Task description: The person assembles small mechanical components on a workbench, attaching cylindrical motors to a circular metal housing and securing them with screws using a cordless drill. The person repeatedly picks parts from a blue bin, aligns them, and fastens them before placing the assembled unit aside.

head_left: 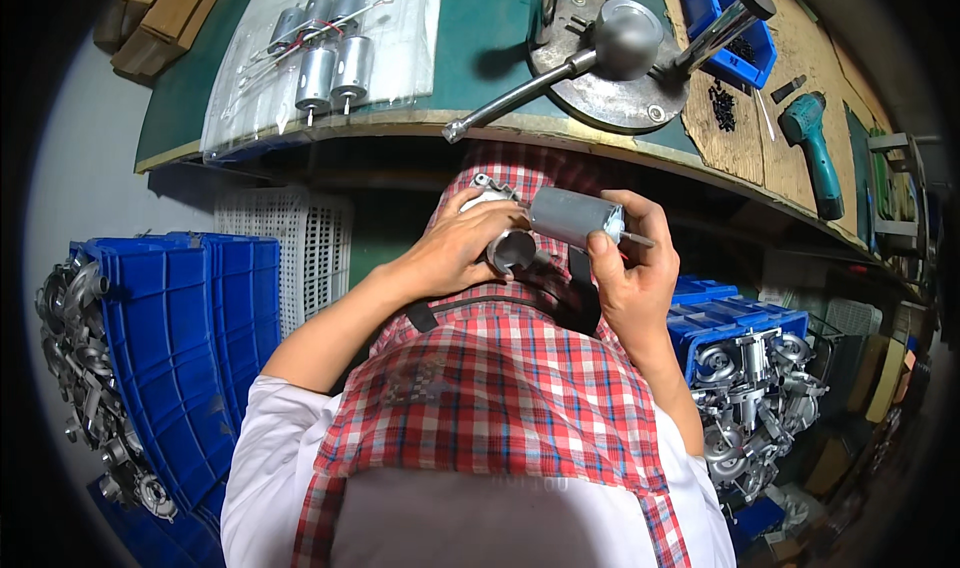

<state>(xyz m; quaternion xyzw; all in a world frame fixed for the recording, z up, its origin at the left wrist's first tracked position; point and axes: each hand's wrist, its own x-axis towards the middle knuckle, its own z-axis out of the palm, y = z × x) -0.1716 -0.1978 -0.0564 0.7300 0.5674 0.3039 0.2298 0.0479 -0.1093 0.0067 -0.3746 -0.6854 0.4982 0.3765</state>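
Note:
Over my lap, my left hand (448, 244) is closed around a silver metal casting (513, 252) with a round, open ring at its near side. Much of the casting lies hidden under the fingers. My right hand (638, 268) grips a grey cylindrical electric motor (576, 216) by its right end, thumb below and fingers behind. A thin shaft and a bit of red wire show at that end. The motor lies nearly level, its left end right up against the casting; whether it sits inside cannot be made out.
Several motors (350, 66) lie on white sheeting at the bench's far left. A metal press base (610, 98) with a lever, a blue bin (745, 53) of black screws and a teal power drill (815, 153) stand rightward. Blue crates (160, 338) and piled castings (750, 398) flank me.

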